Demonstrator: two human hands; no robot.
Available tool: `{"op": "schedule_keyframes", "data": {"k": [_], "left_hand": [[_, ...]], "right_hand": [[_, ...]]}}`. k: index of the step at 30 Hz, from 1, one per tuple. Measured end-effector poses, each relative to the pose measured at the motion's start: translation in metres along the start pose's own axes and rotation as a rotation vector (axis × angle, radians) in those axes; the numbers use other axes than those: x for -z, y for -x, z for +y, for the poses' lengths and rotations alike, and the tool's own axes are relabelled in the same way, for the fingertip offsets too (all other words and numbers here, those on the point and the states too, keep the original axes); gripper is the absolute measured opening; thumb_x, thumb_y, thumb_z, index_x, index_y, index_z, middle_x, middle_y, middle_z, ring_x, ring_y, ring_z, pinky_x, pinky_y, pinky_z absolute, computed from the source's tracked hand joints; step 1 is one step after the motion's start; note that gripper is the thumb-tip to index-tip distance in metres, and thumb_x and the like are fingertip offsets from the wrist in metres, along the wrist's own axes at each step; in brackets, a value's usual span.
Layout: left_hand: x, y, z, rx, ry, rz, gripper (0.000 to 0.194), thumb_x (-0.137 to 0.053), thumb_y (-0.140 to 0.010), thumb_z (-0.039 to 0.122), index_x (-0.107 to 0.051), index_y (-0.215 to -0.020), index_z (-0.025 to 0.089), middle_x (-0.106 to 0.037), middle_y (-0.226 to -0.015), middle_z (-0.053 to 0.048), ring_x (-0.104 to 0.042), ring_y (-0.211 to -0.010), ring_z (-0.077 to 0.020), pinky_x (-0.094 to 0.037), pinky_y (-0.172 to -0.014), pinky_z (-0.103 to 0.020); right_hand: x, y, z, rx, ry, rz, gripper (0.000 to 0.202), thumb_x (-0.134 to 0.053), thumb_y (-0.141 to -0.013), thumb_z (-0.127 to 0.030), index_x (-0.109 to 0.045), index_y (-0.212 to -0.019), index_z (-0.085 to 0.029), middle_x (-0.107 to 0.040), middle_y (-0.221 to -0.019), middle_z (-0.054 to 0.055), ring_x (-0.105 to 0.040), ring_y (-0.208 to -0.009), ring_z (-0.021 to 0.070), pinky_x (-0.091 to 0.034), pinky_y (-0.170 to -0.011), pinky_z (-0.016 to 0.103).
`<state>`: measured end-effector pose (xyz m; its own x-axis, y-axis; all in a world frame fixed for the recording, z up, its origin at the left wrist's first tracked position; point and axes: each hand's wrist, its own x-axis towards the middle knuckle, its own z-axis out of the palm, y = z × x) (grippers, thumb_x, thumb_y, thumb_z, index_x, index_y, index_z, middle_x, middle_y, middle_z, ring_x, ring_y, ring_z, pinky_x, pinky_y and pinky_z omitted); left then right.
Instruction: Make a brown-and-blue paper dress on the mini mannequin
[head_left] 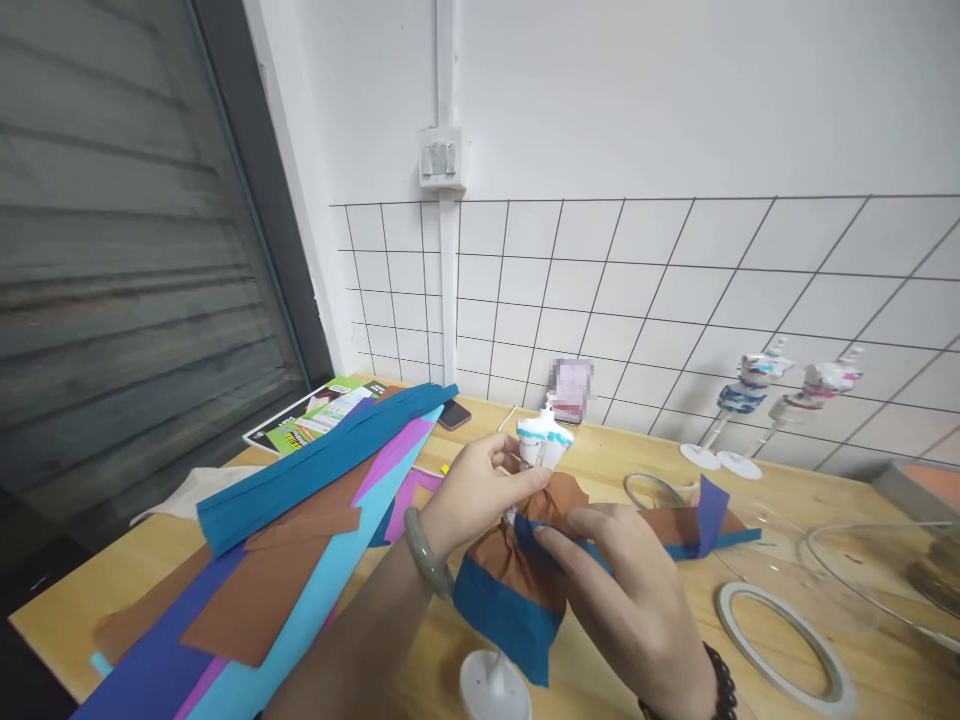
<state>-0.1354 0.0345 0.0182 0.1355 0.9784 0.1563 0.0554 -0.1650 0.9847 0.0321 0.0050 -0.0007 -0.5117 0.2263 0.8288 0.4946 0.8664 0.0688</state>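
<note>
A small white dress form (546, 438) with blue-marked wrapping on its torso stands on a round white base (495, 688). Brown and blue crepe-like material (510, 585) is gathered around its waist like a skirt. My left hand (484, 490) grips the form's torso and the top of the gathered material, thumb in front. The fingers of my right hand (630, 590) are bent against the skirt's right side, pinching the brown and blue material near the waist. A brown and blue strip (675, 525) extends to the right behind my right hand.
Colored sheets (300, 540) lie at left, beside booklets (322, 415) and a phone (454, 414). Two more dress forms (742, 395) (814, 395) stand at back right. A tape roll (787, 645) and clear round items (885, 560) lie on the right of the wooden table (600, 455).
</note>
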Motion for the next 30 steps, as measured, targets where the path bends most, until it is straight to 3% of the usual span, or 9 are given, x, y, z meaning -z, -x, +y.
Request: {"op": "schedule_keyframes", "data": {"k": [9,14,16,19,22,25,30], "left_hand": [[0.002,-0.001,0.003,-0.018,0.074,0.000,0.026,-0.068,-0.074,0.030,-0.066,-0.092,0.012,-0.068,-0.091,-0.008,-0.062,-0.088,-0.0207,-0.047,-0.078,-0.031],[0.010,-0.003,0.002,-0.035,0.110,0.016,0.031,-0.070,-0.073,0.032,-0.067,-0.097,0.013,-0.069,-0.090,-0.007,-0.062,-0.090,-0.0214,-0.047,-0.079,-0.031],[0.012,-0.002,0.004,-0.045,0.103,-0.004,0.030,-0.068,-0.075,0.033,-0.068,-0.096,0.013,-0.070,-0.090,-0.007,-0.062,-0.091,-0.0218,-0.048,-0.080,-0.031],[0.013,0.000,0.007,-0.099,0.118,-0.115,0.028,-0.065,-0.078,0.033,-0.067,-0.100,0.015,-0.069,-0.097,-0.007,-0.061,-0.099,-0.0224,-0.046,-0.087,-0.033],[0.011,0.003,0.008,-0.116,0.129,-0.246,0.029,-0.061,-0.081,0.032,-0.066,-0.105,0.017,-0.068,-0.103,-0.006,-0.059,-0.104,-0.0237,-0.046,-0.089,-0.034],[0.008,0.004,0.006,-0.114,0.074,-0.293,0.029,-0.059,-0.082,0.031,-0.065,-0.106,0.015,-0.068,-0.102,-0.007,-0.060,-0.103,-0.0245,-0.047,-0.087,-0.034],[0.004,0.003,0.000,-0.153,0.055,-0.352,0.026,-0.057,-0.084,0.030,-0.064,-0.105,0.016,-0.067,-0.100,-0.007,-0.060,-0.102,-0.0229,-0.046,-0.087,-0.032]], "right_hand": [[-0.001,-0.005,-0.006,0.015,-0.033,-0.031,0.020,-0.045,-0.089,-0.009,-0.062,-0.099,-0.016,-0.064,-0.082,0.009,-0.051,-0.070,0.0186,-0.044,-0.057,0.032],[0.001,0.000,-0.002,-0.022,-0.155,-0.107,0.030,-0.049,-0.080,-0.002,-0.056,-0.107,-0.013,-0.059,-0.098,0.013,-0.055,-0.087,0.0235,-0.046,-0.070,0.039],[0.004,0.003,0.003,-0.113,-0.253,-0.090,0.030,-0.044,-0.080,-0.003,-0.053,-0.105,-0.015,-0.057,-0.105,0.014,-0.054,-0.097,0.0250,-0.047,-0.078,0.041],[0.005,0.008,0.013,-0.389,-0.316,-0.005,0.025,-0.038,-0.088,-0.012,-0.053,-0.106,-0.020,-0.058,-0.108,0.011,-0.055,-0.104,0.0234,-0.048,-0.084,0.039],[0.003,0.009,0.021,-0.648,-0.338,-0.072,0.022,-0.045,-0.091,-0.029,-0.055,-0.110,-0.023,-0.062,-0.110,0.009,-0.057,-0.106,0.0241,-0.048,-0.088,0.040],[0.001,0.007,0.023,-0.717,-0.435,-0.197,0.025,-0.052,-0.088,-0.039,-0.059,-0.106,-0.022,-0.066,-0.107,0.009,-0.060,-0.103,0.0251,-0.050,-0.086,0.040],[0.003,0.000,0.020,-0.795,-0.493,-0.169,0.023,-0.054,-0.085,-0.042,-0.063,-0.088,-0.021,-0.070,-0.087,0.005,-0.064,-0.080,0.0213,-0.052,-0.070,0.032]]}}
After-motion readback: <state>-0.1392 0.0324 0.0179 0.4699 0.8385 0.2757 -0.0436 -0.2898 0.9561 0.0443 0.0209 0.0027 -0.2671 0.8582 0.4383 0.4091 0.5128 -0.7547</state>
